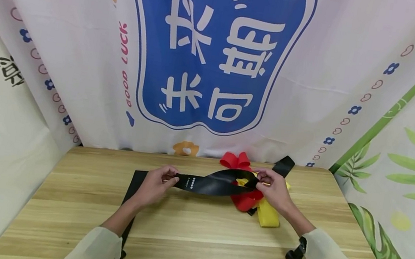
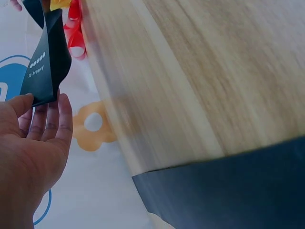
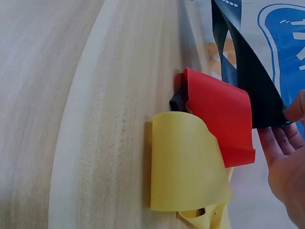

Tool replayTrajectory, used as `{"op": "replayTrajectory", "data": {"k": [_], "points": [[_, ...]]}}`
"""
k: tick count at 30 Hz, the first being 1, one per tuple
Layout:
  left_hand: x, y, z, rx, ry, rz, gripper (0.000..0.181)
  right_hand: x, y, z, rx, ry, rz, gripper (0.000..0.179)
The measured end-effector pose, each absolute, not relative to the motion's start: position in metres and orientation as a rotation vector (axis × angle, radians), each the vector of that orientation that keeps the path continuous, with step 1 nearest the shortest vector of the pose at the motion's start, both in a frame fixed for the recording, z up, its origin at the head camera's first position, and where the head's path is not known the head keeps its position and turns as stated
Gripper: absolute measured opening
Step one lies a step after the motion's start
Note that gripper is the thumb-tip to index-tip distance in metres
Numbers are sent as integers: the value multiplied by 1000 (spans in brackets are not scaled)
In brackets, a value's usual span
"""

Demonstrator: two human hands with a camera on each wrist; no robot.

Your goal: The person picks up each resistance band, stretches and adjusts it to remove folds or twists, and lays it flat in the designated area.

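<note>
A black resistance loop band [image 1: 219,185] marked "X-Heavy" stretches between both hands above the table, with a twist along its length. My left hand [image 1: 156,184] pinches its printed left end; in the left wrist view the thumb [image 2: 21,102] lies over the band and the fingers behind it. My right hand [image 1: 273,188] pinches the other end between thumb and fingers. Just below and beside that hand lie a red band [image 3: 221,119] and a yellow band [image 3: 183,162], both looped loosely. Part of this pile is hidden behind the black band and right hand.
A flat black strip [image 1: 138,177] lies on the wooden table [image 1: 214,247] beneath the left forearm. Another black band end [image 1: 284,165] sticks out behind the right hand. A printed curtain [image 1: 197,141] hangs along the table's back edge. A black strap [image 1: 295,252] hangs by the right cuff.
</note>
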State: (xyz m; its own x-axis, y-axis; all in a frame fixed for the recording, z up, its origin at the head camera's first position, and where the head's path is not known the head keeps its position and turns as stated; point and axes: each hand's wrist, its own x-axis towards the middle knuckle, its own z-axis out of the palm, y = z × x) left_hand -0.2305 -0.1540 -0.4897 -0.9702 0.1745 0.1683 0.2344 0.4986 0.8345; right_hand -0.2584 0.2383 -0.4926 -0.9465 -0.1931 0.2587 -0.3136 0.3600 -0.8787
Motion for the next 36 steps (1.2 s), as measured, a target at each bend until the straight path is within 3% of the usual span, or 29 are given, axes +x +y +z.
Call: {"op": "replayTrajectory", "data": {"k": [23, 36], "points": [[-227, -162, -487, -333, -2668, -1519, 13, -259, 246, -492, 503, -2582, 1609, 19], [-226, -166, -484, -340, -2662, -1519, 13, -260, 250, -491, 465, -2668, 1586, 26]]}}
